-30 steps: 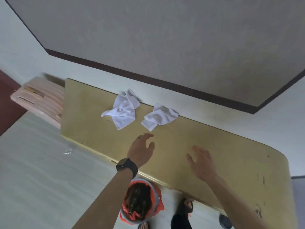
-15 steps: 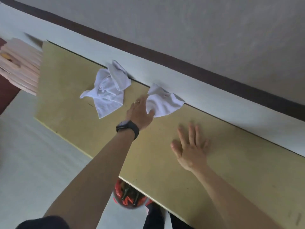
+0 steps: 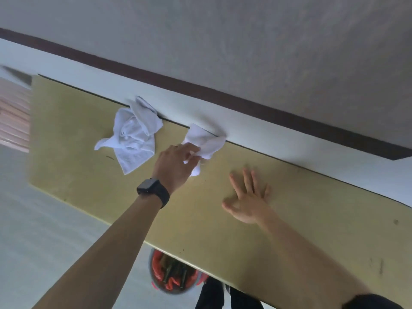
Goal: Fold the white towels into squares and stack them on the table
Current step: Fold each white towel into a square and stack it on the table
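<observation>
Though crumpled, towel in L hand.

L hand — on towel

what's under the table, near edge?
A round container with red-orange and dark contents sticks out from under the table. The tabletop covers its far part.

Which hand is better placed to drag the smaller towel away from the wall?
Left. The left hand grips the smaller towel; the right hand lies flat on the table, touching no cloth.
</observation>
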Available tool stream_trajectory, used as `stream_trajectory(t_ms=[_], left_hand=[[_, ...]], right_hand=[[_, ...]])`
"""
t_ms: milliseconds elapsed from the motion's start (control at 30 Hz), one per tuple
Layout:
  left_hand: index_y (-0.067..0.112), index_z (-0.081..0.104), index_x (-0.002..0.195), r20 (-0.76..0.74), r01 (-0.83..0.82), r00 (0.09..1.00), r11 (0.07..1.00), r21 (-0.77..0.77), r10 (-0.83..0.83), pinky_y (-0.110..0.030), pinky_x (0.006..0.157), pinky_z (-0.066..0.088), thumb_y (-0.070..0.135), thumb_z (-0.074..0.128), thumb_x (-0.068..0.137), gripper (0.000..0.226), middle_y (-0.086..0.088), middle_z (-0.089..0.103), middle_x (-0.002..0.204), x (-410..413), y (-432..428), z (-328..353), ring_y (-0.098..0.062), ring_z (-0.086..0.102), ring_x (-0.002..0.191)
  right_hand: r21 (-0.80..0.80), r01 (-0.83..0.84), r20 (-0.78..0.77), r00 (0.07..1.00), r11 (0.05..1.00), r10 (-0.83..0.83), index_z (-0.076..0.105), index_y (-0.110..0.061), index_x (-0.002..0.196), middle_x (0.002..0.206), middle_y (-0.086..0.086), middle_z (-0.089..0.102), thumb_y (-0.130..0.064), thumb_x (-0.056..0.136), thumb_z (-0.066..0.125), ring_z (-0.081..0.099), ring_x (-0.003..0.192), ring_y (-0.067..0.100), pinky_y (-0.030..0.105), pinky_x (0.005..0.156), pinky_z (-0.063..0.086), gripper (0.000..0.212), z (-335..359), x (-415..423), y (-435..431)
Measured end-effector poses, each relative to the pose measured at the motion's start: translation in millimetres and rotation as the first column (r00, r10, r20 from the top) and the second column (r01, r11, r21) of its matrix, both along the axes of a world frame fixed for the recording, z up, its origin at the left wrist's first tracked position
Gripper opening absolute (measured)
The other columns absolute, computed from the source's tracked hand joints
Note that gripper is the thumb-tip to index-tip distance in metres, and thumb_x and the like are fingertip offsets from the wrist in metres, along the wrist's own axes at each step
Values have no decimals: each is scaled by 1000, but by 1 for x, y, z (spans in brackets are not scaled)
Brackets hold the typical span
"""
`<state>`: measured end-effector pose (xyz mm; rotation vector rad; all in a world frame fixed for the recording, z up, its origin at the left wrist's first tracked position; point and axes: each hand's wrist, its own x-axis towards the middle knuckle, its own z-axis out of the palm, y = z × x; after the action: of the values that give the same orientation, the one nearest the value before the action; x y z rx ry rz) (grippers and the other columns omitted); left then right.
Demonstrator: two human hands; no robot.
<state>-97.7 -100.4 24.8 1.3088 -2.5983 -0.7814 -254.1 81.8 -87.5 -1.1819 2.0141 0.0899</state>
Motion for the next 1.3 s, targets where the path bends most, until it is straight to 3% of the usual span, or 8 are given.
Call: stream_trajectory(t_ms=[133,233,333,467,700,933,1133,1300], left_hand=[[36,70,108,-7,121,993,992,38,-121,-29,69,44,34,59,95,17,13,50,75,25,19,53,-14,55,75],[42,72,106,-5,172,985,969,175,-174,-23,70,40,39,61,93,17,14,47,76,37,38,81,-3,50,71],[45,72,105,-37,245,969,938,244,-244,-21,71,42,43,62,92,17,13,50,81,47,57,113,-3,54,73],[44,72,108,-37,379,923,894,239,-382,-25,74,43,44,59,93,20,11,50,82,56,85,155,-4,51,76],[29,71,100,-9,450,890,873,186,-457,-28,71,45,46,63,91,21,12,46,78,68,117,175,-11,50,75],[24,71,104,22,427,899,888,170,-437,-30,87,45,44,59,94,25,7,55,109,76,129,146,-11,51,100],[30,70,94,-79,328,944,882,338,-321,-27,72,47,41,59,95,16,9,70,93,54,136,141,-13,63,88],[23,76,103,-161,303,951,896,324,-264,-30,87,47,40,60,95,24,10,71,100,21,150,155,-10,61,95]], right_hand=[[-11,262,267,931,965,-250,28,-36,154,166,1,11,-68,87,54,12,152,23,44,123,13,79,50,-15,-17],[-348,491,363,856,798,-369,54,-44,131,138,-7,55,-41,85,74,53,127,16,37,109,40,50,112,-1,2],[-533,484,417,864,694,-283,55,-58,121,129,-28,54,-37,80,79,52,120,-2,23,98,43,51,182,34,31],[-501,425,413,883,754,-223,57,-61,115,127,-36,54,-57,69,75,49,121,-7,23,100,40,49,234,72,57],[-502,477,271,879,722,-393,62,-36,79,89,-16,69,-42,79,77,61,91,6,24,69,45,16,260,86,116],[-560,461,138,871,689,-471,59,-36,81,89,-12,66,-39,86,73,56,85,-3,15,68,37,15,271,65,195],[-571,531,97,801,626,-591,72,-29,97,86,-14,69,-34,94,65,62,82,12,20,69,40,9,259,37,242],[-569,501,33,807,653,-590,73,-27,106,94,-10,72,-29,99,57,64,88,14,25,74,44,17,251,2,254]])
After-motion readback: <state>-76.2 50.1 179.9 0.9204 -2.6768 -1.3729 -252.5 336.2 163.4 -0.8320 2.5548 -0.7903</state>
